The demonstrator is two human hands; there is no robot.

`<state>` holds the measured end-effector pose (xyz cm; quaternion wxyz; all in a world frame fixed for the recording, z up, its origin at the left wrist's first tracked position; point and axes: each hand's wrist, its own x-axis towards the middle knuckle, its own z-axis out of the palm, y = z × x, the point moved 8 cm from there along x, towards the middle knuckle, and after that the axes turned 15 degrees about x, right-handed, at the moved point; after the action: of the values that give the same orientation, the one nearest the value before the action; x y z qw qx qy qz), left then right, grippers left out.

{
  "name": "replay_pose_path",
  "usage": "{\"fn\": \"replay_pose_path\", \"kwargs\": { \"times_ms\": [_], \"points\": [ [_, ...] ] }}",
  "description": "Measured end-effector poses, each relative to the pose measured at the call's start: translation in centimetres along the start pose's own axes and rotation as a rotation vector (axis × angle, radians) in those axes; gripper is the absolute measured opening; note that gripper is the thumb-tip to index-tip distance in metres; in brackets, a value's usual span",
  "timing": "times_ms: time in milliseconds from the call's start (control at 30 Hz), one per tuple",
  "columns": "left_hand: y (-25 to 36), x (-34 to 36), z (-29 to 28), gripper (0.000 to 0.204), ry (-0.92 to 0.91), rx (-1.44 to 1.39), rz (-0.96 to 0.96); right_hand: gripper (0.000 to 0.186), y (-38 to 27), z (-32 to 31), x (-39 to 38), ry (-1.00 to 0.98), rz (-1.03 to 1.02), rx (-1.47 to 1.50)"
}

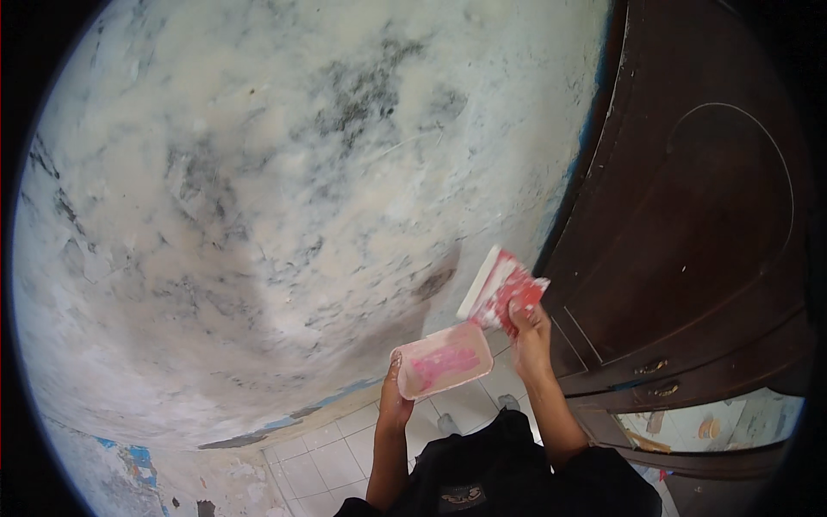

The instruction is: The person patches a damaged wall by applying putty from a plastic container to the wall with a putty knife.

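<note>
My left hand (394, 389) grips the left end of a shallow pinkish tray (475, 360) with smeared pink and whitish paste inside. Closed around a red putty knife (523, 293) is my right hand (531, 338), just right of the tray and a little above it. White paste coats much of the red blade, and its broad pale edge points up and left toward the wall. The patchy white wall (362, 215), marked with dark grey stains, fills the view in front of both hands. Whether the putty knife touches the tray's far corner I cannot tell.
A dark brown wooden cabinet (689, 224) with drawer handles stands along the right, its mirror (715, 422) low down. White floor tiles (323, 465) lie below. Peeling blue and cream paint (293, 418) runs along the wall's base.
</note>
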<state>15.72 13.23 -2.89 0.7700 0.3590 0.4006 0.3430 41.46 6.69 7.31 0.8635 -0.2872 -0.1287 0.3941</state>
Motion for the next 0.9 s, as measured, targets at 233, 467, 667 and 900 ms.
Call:
{"fn": "replay_pose_path", "kwargs": {
  "times_ms": [233, 467, 667, 900],
  "points": [
    [0.6, 0.1, 1.8, 0.045, 0.075, -0.015, 0.061, 0.033, -12.4, 10.9, 5.8, -0.068, -1.208, -0.686],
    [-1.3, -0.2, 4.4, 0.049, 0.145, -0.025, 0.062, 0.074, -3.9, 15.7, 12.4, -0.314, -1.146, -0.978],
    [-1.9, -1.6, 4.1, 0.049, 0.205, -0.036, 0.085, 0.073, -2.1, 11.3, 7.5, -0.656, -0.947, -0.943],
    [-3.0, -2.1, 4.0, 0.047, 0.222, -0.003, 0.118, 0.051, -11.6, 7.7, 13.4, -0.016, -1.073, -0.772]
  ]
}}
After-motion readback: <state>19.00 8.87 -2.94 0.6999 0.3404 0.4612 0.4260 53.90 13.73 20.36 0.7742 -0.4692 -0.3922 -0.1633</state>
